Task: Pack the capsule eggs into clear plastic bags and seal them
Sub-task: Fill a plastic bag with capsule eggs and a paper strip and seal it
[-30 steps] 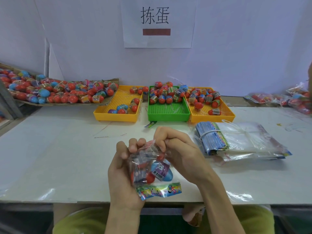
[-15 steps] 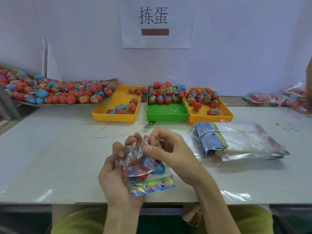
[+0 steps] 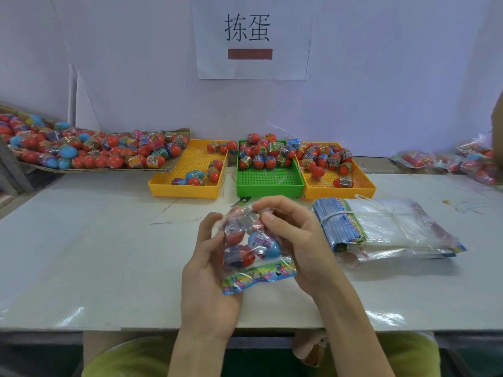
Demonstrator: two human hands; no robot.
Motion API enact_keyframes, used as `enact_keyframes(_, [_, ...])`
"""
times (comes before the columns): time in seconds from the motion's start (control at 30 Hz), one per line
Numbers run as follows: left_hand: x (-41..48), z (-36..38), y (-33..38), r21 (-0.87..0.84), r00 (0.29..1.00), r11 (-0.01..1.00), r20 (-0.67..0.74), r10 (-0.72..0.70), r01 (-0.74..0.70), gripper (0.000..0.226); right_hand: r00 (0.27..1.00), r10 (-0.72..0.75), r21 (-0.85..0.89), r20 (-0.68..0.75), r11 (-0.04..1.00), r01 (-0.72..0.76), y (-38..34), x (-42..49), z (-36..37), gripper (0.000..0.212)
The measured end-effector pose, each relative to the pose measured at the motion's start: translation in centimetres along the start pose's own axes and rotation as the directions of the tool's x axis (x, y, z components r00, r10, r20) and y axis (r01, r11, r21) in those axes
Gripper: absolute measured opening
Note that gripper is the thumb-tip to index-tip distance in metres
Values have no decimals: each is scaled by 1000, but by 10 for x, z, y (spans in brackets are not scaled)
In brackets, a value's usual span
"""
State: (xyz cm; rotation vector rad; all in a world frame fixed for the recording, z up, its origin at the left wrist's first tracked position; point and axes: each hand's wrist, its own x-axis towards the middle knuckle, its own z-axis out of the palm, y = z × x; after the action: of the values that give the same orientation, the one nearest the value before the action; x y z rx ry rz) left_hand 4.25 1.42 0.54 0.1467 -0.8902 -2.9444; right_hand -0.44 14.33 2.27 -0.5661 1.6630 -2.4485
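Note:
A clear plastic bag point(image 3: 253, 246) with a colourful printed strip along its near edge holds several red and blue capsule eggs. I hold it above the table's front middle between both hands. My left hand point(image 3: 206, 270) cradles the bag from the left, fingers curled round its side. My right hand point(image 3: 296, 235) grips it from the right, thumb and fingers pinching the bag's far end. Loose eggs lie in the left yellow tray point(image 3: 187, 186), the green tray point(image 3: 269, 185) and the right yellow tray point(image 3: 359, 190).
A banded stack of empty bags point(image 3: 381, 227) lies right of my hands. A cardboard flat point(image 3: 103, 168) heaped with eggs sits at the back left. Filled bags point(image 3: 457, 161) lie at the far right. A paper sign point(image 3: 251, 36) hangs on the wall.
The bag has turned in my hands so its printed strip lies flatter along the near edge. My right hand's fingers shifted along the bag's far end; both hands rose slightly toward the trays.

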Motion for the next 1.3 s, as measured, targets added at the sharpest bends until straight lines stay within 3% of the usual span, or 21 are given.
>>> enact_keyframes(0.3, [-2, 0, 0, -15, 999, 1000, 47, 19, -18, 39, 998, -36, 48, -48, 998, 38, 0, 0, 1, 23])
enact_keyframes(0.43, [0, -2, 0, 22, 997, 998, 60, 57, -58, 41, 971, -185, -264, -150, 954, 141, 1, 1, -6, 27])
enact_keyframes(0.57, [1, -5, -4, 148, 984, 978, 116, 134, -151, 53, 941, -316, -626, -121, 760, 175, -3, 0, -13, 34])
enact_keyframes(0.67, [3, -4, -8, 205, 971, 951, 121, 208, -230, 59, 955, -290, -729, -64, 667, 154, -9, -3, -16, 35])
enact_keyframes(0.9, [5, 1, -12, 335, 938, 877, 168, 304, -344, 41, 998, -16, -667, 54, 744, 47, -13, -10, 2, 26])
enact_keyframes(1.0, [4, 3, -11, 329, 932, 873, 171, 319, -360, 46, 1000, 2, -673, 31, 739, 20, -6, -9, 6, 77])
enact_keyframes(1.03, [4, 3, -11, 328, 930, 872, 175, 322, -364, 47, 1000, 4, -662, 21, 749, 12, -4, -7, 7, 84])
enact_keyframes(1.3, [2, 5, -12, 339, 922, 864, 244, 301, -372, 44, 999, -23, -444, 22, 896, 30, 1, -2, 9, 63])
